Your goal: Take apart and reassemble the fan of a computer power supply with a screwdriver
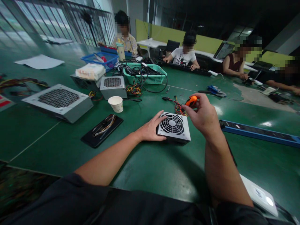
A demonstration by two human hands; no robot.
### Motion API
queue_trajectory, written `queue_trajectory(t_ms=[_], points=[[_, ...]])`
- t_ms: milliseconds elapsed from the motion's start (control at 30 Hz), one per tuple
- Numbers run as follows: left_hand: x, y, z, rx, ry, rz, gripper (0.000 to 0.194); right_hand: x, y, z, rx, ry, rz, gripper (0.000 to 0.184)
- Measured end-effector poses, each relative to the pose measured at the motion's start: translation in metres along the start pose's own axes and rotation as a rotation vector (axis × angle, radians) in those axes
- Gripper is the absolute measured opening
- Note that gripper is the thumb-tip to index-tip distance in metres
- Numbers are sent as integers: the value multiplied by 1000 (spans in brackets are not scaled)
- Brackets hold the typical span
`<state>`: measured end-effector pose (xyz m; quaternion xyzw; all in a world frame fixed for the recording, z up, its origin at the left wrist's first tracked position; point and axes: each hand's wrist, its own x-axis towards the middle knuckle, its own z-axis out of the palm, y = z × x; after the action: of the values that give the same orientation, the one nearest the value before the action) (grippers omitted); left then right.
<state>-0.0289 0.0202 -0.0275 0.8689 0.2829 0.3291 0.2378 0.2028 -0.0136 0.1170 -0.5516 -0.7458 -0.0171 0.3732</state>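
A silver computer power supply [186,128] with a round fan grille lies on the green table in front of me, grille side up. My left hand [152,127] is wrapped around its left side, thumb low on the near side and fingers over the top edge. Above its far right corner, my right hand [203,114] pinches a screwdriver with an orange handle [191,101]. The screwdriver's tip is too small to make out, so I cannot tell whether it touches the casing. Coloured cables [177,106] run out behind the power supply.
Left are a larger power supply [81,107], a paper cup [116,104] and a phone [110,131] with glasses on it. A green basket [152,80] of cables stands behind. Pliers [216,90] and a blue power strip [260,132] lie right. Several people sit across the table.
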Motion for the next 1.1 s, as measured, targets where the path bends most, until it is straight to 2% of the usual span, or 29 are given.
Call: queue_trajectory(t_ms=[567, 1100], points=[[-1, 1, 0, -9, 16, -5, 109, 0, 4, 24, 87, -146, -29, 42], [0, -1, 0, 10, -22, -26, 111, 22, 9, 38, 88, -205, -69, 51]])
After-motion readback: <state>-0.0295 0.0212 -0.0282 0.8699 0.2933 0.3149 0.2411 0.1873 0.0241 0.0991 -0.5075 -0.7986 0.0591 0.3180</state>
